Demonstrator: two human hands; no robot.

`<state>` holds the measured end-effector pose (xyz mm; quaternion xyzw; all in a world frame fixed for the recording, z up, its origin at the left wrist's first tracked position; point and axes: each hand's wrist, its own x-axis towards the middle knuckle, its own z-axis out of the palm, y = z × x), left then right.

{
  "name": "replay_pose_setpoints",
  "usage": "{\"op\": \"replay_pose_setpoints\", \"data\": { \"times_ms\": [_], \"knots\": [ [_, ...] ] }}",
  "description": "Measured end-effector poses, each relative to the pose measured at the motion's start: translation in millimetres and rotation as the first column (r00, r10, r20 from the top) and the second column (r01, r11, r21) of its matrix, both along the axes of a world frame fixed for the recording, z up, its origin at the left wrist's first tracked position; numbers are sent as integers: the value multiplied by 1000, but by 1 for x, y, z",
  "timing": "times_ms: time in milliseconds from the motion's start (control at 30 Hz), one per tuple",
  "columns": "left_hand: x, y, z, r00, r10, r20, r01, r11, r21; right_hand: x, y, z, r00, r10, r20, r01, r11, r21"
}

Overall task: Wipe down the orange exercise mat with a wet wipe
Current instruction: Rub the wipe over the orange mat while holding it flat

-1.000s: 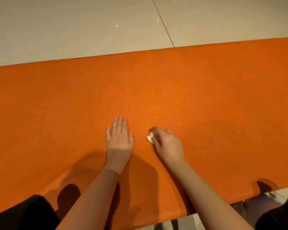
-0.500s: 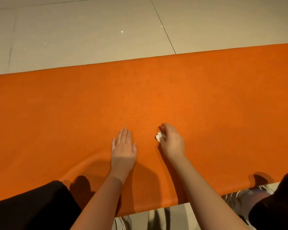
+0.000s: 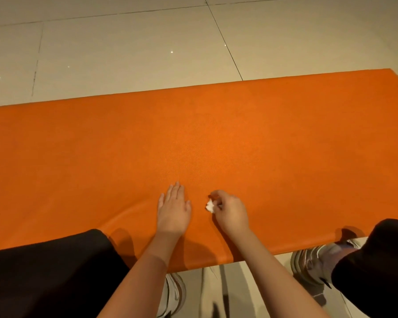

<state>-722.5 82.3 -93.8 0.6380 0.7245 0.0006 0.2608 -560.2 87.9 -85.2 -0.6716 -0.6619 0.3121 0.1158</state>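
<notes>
The right hand (image 3: 230, 211) pinches a crumpled wet wipe (image 3: 210, 206) against the orange mat (image 3: 216, 134) near its front edge, and the left hand (image 3: 174, 211) lies flat beside it. So small a wad (barely showing) could skip patches or slip free. A black-trousered knee (image 3: 44, 260) covers the near-left part, blocking wiping there.

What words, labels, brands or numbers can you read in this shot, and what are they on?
None can be read. The orange mat, the wet wipe pinched in the right hand, the floor tiles and the shoes bear no legible writing; any marks on the shoes are too blurred to tell.
</notes>
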Motion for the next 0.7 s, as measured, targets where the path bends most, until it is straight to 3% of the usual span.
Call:
{"op": "replay_pose_setpoints", "data": {
  "times_ms": [100,233,400,600,700],
  "knots": [
    [-2,-3,2,1000,-10,26,10,1000,-3,17,6,9,999,50,-16,-51,995,-85],
    [-3,-8,5,999,-11,32,11,1000,-2,28,2,12,984,-128,128,132,991,-21],
    [-2,-7,4,1000,-7,-1,7,1000,-12,-6,-32,26,998,31,62,-28,999,-41],
    [-4,-15,8,1000,-22,-6,22,999,-40,32,-22,30,965,-91,247,110,992,-67],
    [-3,-14,7,999,-15,-33,14,999,-41,11,-40,35,980,-46,194,62,995,-79]
  ]
}}
